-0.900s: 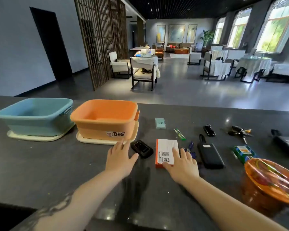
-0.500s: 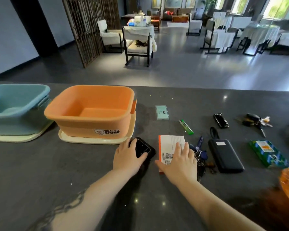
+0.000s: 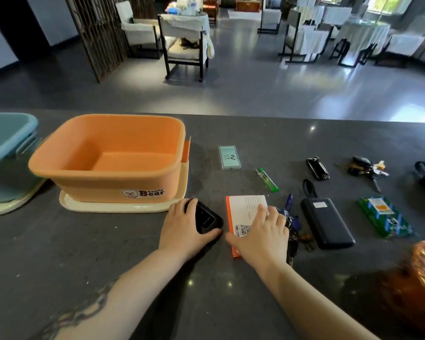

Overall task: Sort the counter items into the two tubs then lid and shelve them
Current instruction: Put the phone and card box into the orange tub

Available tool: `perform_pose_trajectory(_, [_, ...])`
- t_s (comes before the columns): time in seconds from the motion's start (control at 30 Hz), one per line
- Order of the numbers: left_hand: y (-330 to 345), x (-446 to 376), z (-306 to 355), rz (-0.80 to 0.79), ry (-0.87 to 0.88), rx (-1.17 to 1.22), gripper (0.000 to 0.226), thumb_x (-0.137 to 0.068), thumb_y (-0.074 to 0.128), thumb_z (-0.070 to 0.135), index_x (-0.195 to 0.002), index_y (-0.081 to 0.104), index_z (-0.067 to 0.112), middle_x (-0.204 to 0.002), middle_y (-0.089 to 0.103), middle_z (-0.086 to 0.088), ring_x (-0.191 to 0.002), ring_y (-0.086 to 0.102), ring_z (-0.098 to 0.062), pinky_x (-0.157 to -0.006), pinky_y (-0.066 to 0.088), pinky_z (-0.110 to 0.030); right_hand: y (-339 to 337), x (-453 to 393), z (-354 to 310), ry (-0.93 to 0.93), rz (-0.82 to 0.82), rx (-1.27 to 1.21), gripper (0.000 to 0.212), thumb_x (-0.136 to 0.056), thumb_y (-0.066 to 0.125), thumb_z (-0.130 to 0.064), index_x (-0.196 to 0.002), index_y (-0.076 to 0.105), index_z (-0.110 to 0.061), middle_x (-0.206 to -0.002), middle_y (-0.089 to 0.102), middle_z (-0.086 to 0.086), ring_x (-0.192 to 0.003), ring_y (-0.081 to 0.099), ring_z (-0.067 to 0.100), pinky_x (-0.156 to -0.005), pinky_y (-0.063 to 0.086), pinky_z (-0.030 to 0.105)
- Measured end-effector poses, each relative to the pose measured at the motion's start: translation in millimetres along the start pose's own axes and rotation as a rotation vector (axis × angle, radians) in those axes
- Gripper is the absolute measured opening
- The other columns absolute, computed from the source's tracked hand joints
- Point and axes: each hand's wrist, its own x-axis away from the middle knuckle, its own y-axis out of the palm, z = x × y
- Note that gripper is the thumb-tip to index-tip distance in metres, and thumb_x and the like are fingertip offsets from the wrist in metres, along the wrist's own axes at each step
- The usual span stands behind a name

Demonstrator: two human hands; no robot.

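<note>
The empty orange tub (image 3: 123,185) stands on its cream lid (image 3: 113,207) at the counter's left. The blue tub (image 3: 3,141), cut off by the left edge, also stands on a cream lid (image 3: 8,204). My left hand (image 3: 182,229) grips a small black case (image 3: 207,217) just in front of the orange tub, fingers on its far side and thumb on its near side. My right hand (image 3: 260,234) lies over an orange and white box (image 3: 245,204), thumb at its left edge, fingers reaching its right edge.
On the counter to the right lie a teal card (image 3: 229,157), a green lighter (image 3: 268,180), a black key fob (image 3: 317,168), a key bunch (image 3: 364,166), a black power bank (image 3: 326,224), a green packet (image 3: 383,217), blue-tagged keys (image 3: 291,218) and an orange wrapped bowl (image 3: 422,278).
My left hand slid right from the bare counter onto the black case and closed round it. My right hand moved further up the box. My head tipped down towards the counter.
</note>
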Motion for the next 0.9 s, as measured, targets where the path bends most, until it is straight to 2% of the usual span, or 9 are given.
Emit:
perform_pose_trajectory(0.17, [-17, 11, -2, 0.006, -0.007, 0.064, 0.089, -0.052, 0.057, 0.075, -0.127, 0.043, 0.029, -0.124, 0.044, 0.012, -0.119, 0.033, -0.011, -0.099, 0.035, -0.025, -14, 3, 1, -0.011, -0.009, -0.031, 0.109, -0.055, 0.056, -0.075, -0.141, 0.021, -0.017, -0.139, 0.031, 0.004, -0.125, 0.027, 0.027, -0.102, 0.03, 0.041])
perform_pose_trajectory(0.3, [-60, 31, -12, 0.151, 0.01, 0.098, 0.087, -0.05, 0.059, 0.074, -0.124, 0.046, 0.031, -0.119, 0.046, 0.015, -0.115, 0.035, -0.008, -0.094, 0.033, -0.02, -46, -9, -7, -0.081, 0.044, -0.075, 0.111, -0.054, 0.059, -0.072, -0.144, 0.02, -0.019, -0.141, 0.032, 0.005, -0.126, 0.026, 0.028, -0.101, 0.031, 0.044])
perform_pose_trajectory(0.43, [-129, 24, -25, 0.296, -0.004, 0.055, 0.083, -0.05, 0.061, 0.072, -0.121, 0.047, 0.032, -0.121, 0.047, 0.012, -0.114, 0.037, -0.011, -0.092, 0.031, -0.024, -82, -31, -50, -0.212, 0.073, -0.145, 0.108, -0.057, 0.062, -0.069, -0.143, 0.019, -0.021, -0.141, 0.033, 0.005, -0.126, 0.027, 0.028, -0.102, 0.03, 0.046])
perform_pose_trajectory(0.53, [-177, 7, -39, 0.352, -0.046, 0.028, 0.084, -0.049, 0.059, 0.075, -0.121, 0.046, 0.034, -0.121, 0.047, 0.01, -0.116, 0.038, -0.014, -0.094, 0.035, -0.031, -99, -39, -94, -0.283, 0.106, -0.218, 0.105, -0.057, 0.056, -0.074, -0.142, 0.023, -0.023, -0.14, 0.036, 0.005, -0.125, 0.029, 0.028, -0.102, 0.031, 0.046])
perform_pose_trajectory(0.6, [-199, -7, -53, 0.375, -0.044, 0.01, 0.082, -0.049, 0.059, 0.075, -0.12, 0.047, 0.035, -0.118, 0.049, 0.011, -0.115, 0.04, -0.013, -0.09, 0.037, -0.03, -104, -45, -123, -0.33, 0.119, -0.251, 0.103, -0.058, 0.06, -0.072, -0.141, 0.024, -0.024, -0.138, 0.037, 0.004, -0.124, 0.03, 0.028, -0.1, 0.032, 0.046])
perform_pose_trajectory(0.67, [-215, -23, -69, 0.379, -0.03, -0.015, 0.08, -0.049, 0.059, 0.075, -0.118, 0.047, 0.035, -0.114, 0.048, 0.013, -0.112, 0.04, -0.012, -0.089, 0.038, -0.028, -103, -52, -152, -0.383, 0.131, -0.257, 0.101, -0.055, 0.065, -0.067, -0.138, 0.025, -0.026, -0.135, 0.039, 0.003, -0.12, 0.03, 0.025, -0.097, 0.033, 0.044])
perform_pose_trajectory(0.77, [-228, -46, -103, 0.378, 0.0, -0.008, 0.076, -0.051, 0.061, 0.072, -0.115, 0.049, 0.033, -0.108, 0.048, 0.014, -0.109, 0.042, -0.014, -0.09, 0.041, -0.032, -94, -66, -194, -0.436, 0.138, -0.281, 0.099, -0.052, 0.065, -0.068, -0.135, 0.024, -0.032, -0.131, 0.04, -0.001, -0.117, 0.03, 0.021, -0.094, 0.032, 0.041])
perform_pose_trajectory(0.9, [-236, -76, -153, 0.275, 0.044, 0.004, 0.08, -0.05, 0.059, 0.073, -0.118, 0.047, 0.034, -0.115, 0.051, 0.011, -0.112, 0.042, -0.015, -0.087, 0.037, -0.028, -69, -81, -244, -0.439, 0.031, -0.308, 0.1, -0.055, 0.066, -0.068, -0.139, 0.022, -0.038, -0.139, 0.036, -0.006, -0.125, 0.026, 0.019, -0.101, 0.028, 0.041])
